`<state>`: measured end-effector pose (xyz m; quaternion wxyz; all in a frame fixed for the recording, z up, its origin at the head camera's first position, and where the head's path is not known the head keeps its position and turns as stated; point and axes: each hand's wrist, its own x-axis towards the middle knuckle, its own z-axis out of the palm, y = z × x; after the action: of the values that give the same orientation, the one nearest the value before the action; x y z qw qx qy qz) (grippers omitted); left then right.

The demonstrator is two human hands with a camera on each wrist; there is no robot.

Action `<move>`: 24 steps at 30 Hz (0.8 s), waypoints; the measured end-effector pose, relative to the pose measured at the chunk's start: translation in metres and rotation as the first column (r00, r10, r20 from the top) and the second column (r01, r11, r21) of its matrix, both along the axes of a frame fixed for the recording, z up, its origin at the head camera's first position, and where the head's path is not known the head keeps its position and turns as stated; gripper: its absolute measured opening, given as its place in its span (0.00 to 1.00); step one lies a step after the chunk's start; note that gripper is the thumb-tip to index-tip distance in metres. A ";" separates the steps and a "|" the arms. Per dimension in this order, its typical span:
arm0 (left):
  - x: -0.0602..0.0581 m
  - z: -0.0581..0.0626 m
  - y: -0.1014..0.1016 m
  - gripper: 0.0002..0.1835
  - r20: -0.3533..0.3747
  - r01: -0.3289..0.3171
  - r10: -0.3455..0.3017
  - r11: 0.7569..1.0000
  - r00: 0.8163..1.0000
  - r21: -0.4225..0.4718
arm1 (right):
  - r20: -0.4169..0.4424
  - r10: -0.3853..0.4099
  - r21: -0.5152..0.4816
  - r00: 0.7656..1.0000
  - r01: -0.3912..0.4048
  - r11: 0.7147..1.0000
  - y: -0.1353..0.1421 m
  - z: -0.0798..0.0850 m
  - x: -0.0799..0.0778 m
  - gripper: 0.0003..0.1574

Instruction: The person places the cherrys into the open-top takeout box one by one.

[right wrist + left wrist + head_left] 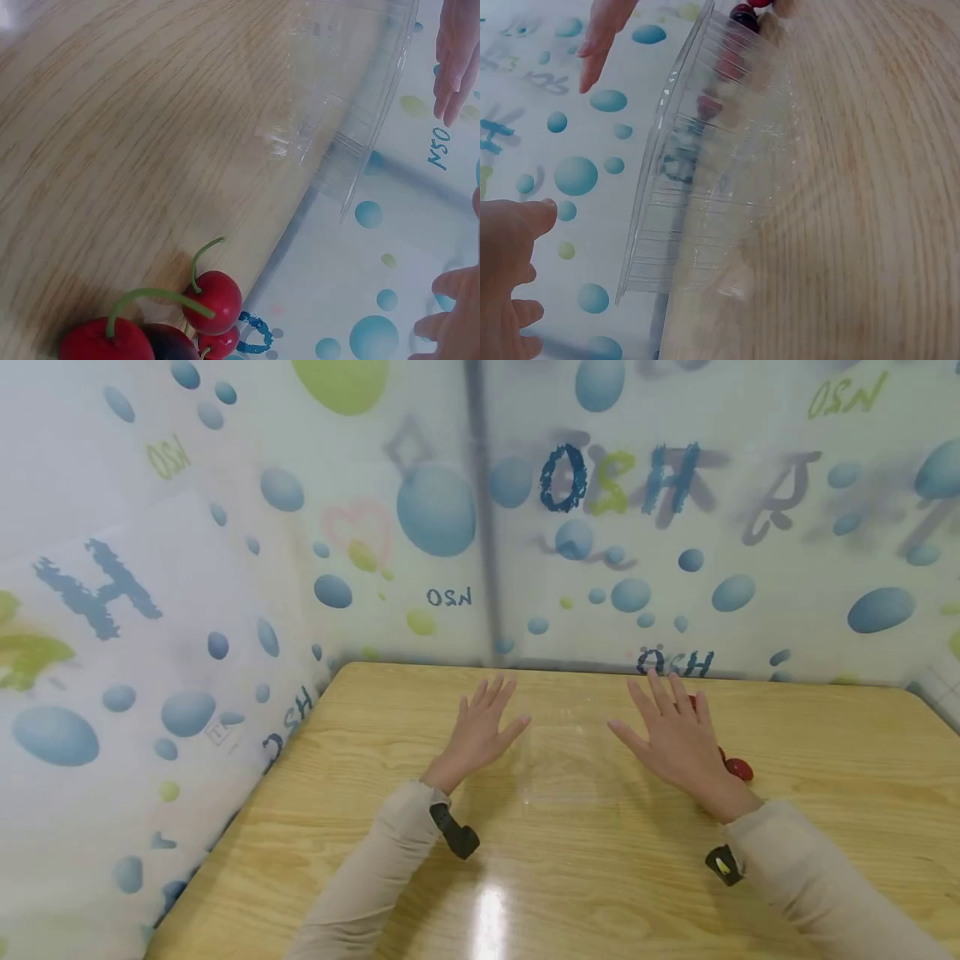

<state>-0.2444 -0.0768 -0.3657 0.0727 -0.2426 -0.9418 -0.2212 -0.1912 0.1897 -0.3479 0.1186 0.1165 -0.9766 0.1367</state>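
A clear plastic box (567,760) with ribbed walls stands on the table between both hands; in the left wrist view the box (712,172) shows its rim and side. My left hand (480,731) is held over the table to the box's left, fingers straight and thumb spread toward it. On the other side my right hand (675,739) hovers likewise, palm down, holding nothing. Red cherries (739,769) lie beside and partly hidden beneath the right hand. Up close in the right wrist view, several cherries (214,302) have green stems, and one is darker.
The light wooden table (360,735) reaches back to a white wall covering (438,510) with blue and green dots and letters. Another such covering (135,677) borders the table's left edge. Dark bands with wrist cameras (454,832) sit on both sleeves.
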 end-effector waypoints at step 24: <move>0.024 -0.012 -0.013 0.34 0.222 0.106 -0.164 0.962 0.961 0.252 | 0.010 -0.018 0.002 1.000 0.018 1.000 0.034 -0.010 0.039 0.46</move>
<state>-0.2201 -0.0898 -0.3776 -0.0288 -0.2674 -0.8915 -0.3645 -0.1517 0.2237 -0.3575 0.1149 0.1073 -0.9783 0.1353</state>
